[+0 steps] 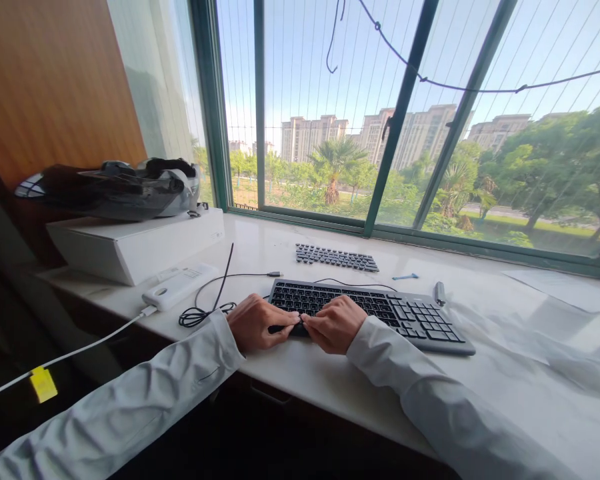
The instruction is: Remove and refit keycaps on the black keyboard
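Note:
A dark grey keyboard (380, 310) lies on the white window counter (330, 373). My left hand (255, 322) and my right hand (336, 325) rest at the keyboard's near left edge, fingers curled and fingertips meeting over the front row of keys. Both pinch at something small and dark there; I cannot make out what it is. Both arms wear white sleeves. Behind the keyboard lies a grid of loose dark keycaps (336, 257).
A white box (130, 247) with a dark bag (115, 187) on top stands at the left. Near it are a white device (177, 285) with a white cable, and a coiled black cable (205, 310). A small blue tool (405, 276) and a grey stick (440, 292) lie behind the keyboard. Clear plastic (540, 340) covers the right.

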